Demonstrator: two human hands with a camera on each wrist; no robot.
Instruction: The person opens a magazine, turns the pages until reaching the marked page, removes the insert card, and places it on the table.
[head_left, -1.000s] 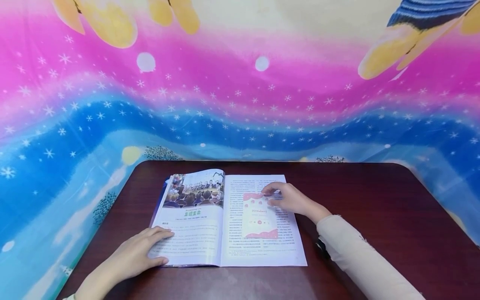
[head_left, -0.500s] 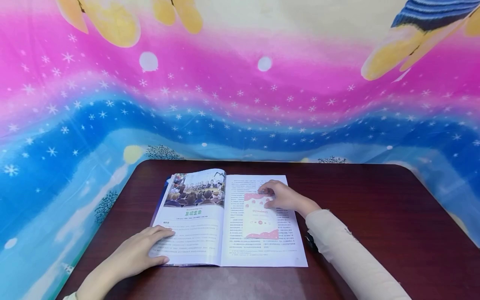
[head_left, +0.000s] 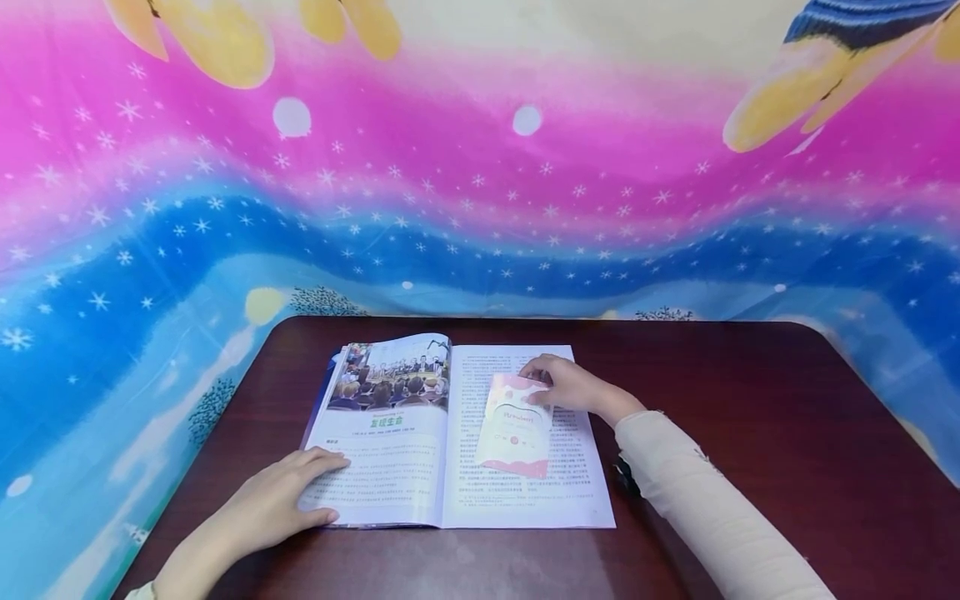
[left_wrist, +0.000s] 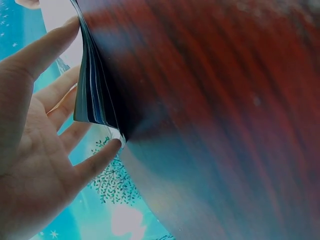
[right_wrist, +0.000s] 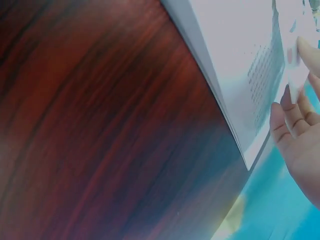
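Observation:
An open magazine (head_left: 405, 492) lies on the table, with an audience photo on its left page and dense text on the right. My left hand (head_left: 273, 504) rests with spread fingers on the lower left page; in the left wrist view its thumb lies at the edge of the stacked pages (left_wrist: 92, 95). Over the right page, my right hand (head_left: 573, 387) pinches a pink-and-white strawberry-printed card (head_left: 513, 429) by its upper right corner. The top of the card is raised and tilted. In the right wrist view the card (right_wrist: 295, 55) sits between thumb and fingers.
The dark reddish-brown table (head_left: 750, 433) extends right of the magazine. Behind it hangs a pink and blue cloth (head_left: 480, 200) printed with snowflakes. A dark band (head_left: 626, 477) shows at the right wrist, beside a light sleeve (head_left: 712, 500).
The card lay flat on the right page before; now its top edge is lifted and tilted in the right hand's pinch. The right hand shifted slightly left. The left hand has stayed in place.

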